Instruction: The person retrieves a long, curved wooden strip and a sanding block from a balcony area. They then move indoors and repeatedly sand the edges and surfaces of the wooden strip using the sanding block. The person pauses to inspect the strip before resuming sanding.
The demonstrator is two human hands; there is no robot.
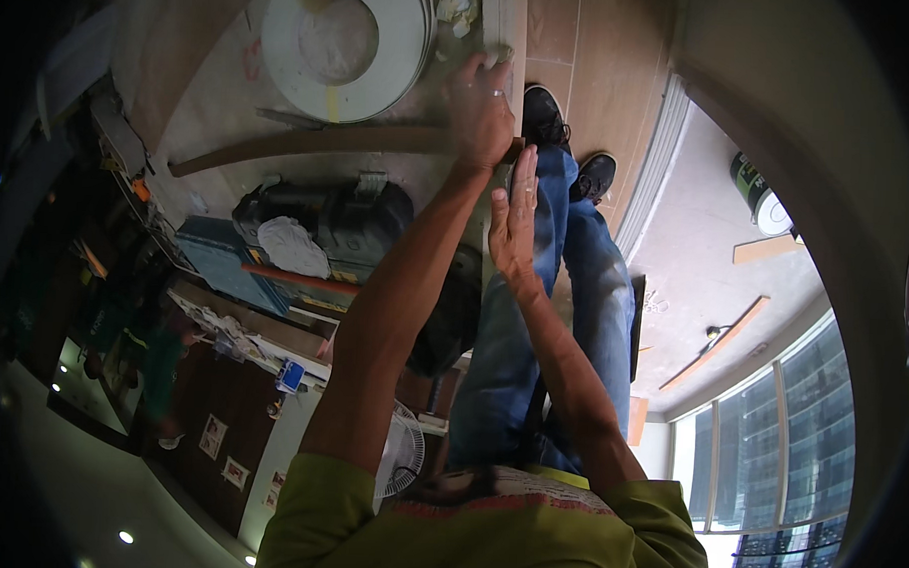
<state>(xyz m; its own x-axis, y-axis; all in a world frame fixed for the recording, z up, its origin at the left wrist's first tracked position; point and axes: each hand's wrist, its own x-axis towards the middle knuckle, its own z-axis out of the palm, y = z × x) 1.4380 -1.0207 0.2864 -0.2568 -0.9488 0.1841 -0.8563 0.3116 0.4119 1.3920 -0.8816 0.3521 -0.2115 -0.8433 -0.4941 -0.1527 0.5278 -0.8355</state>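
My left hand (480,113) is over the strip (309,146) on the desk (209,87); I can't tell its grip. My right hand (518,221) is flat, not spread, near the strip's end. A crooked push could make the strip slip.

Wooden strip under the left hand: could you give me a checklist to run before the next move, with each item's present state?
1. Left hand placed at the wooden strip: ok, over its right end in the picture.
2. Left hand's grip firm: cannot tell; the fingers are blurred.
3. Right hand free of objects: ok, held flat, fingers straight, beside that same end.
4. Right fingertips touching the strip: cannot tell.
5. Area beside the strip free of loose things: not ok; a pale ring and a thin dark piece lie there.
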